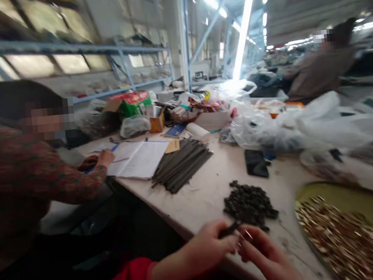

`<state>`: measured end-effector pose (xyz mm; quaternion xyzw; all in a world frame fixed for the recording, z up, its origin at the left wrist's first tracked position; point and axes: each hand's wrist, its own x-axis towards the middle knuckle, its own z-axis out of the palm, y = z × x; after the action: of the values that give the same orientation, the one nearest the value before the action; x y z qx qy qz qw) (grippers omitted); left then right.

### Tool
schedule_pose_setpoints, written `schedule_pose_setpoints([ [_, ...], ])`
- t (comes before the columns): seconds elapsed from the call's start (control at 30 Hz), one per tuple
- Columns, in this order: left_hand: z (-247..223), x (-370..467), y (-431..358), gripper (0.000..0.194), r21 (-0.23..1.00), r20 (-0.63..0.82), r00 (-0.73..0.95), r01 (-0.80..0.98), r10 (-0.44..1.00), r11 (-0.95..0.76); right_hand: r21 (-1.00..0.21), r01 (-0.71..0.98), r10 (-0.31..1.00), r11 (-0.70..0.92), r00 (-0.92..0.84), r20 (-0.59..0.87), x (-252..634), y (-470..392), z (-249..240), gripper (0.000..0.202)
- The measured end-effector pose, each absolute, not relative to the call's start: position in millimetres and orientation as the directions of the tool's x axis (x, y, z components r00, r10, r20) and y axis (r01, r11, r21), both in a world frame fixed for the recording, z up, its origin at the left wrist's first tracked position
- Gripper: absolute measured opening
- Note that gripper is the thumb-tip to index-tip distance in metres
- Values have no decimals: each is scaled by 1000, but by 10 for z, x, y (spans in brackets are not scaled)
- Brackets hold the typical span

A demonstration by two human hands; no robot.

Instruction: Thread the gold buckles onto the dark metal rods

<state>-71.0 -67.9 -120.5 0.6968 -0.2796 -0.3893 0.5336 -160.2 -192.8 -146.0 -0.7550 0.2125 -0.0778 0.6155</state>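
Note:
My left hand [212,242] is closed, pinching a short dark strip [228,230] between thumb and fingers. Its fingertips meet those of my right hand [263,251], which is closed around a small gold-coloured metal piece [247,235], perhaps a ring or buckle; blur hides its exact shape. Just beyond both hands lies a heap of small black pieces [250,202] on the table. To the right, a round yellowish tray [352,188] carries many gold-coloured metal pieces [350,234]. A fanned stack of long dark strips [184,162] rests farther off on the left.
A co-worker [28,173] sits at the left, hands at an open notebook [140,157]. A black phone [256,163] lies beyond the heap. Clear plastic bags [271,125] crowd the right and back. Another person [324,65] is far right. The pale table's edge [167,219] runs diagonally.

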Motion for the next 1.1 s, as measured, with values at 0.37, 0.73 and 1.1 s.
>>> schedule_pose_setpoints([
  [0.37, -1263, -529, -968, 28, 944, -321, 549, 117, -771, -309, -841, -62, -383, 537, 871, -309, -1524, -2038, -1583, 31],
  [0.73, -1207, -577, -962, 24, 909, -304, 563, -70, -769, -411, -813, -117, -323, 570, 878, -353, -1590, -2032, -1642, 26],
  [1.1, -1144, -639, -805, 30, 912, -353, 431, -40, -831, -408, -798, -169, -227, 578, 907, -356, -1737, -1948, -1509, 27],
])
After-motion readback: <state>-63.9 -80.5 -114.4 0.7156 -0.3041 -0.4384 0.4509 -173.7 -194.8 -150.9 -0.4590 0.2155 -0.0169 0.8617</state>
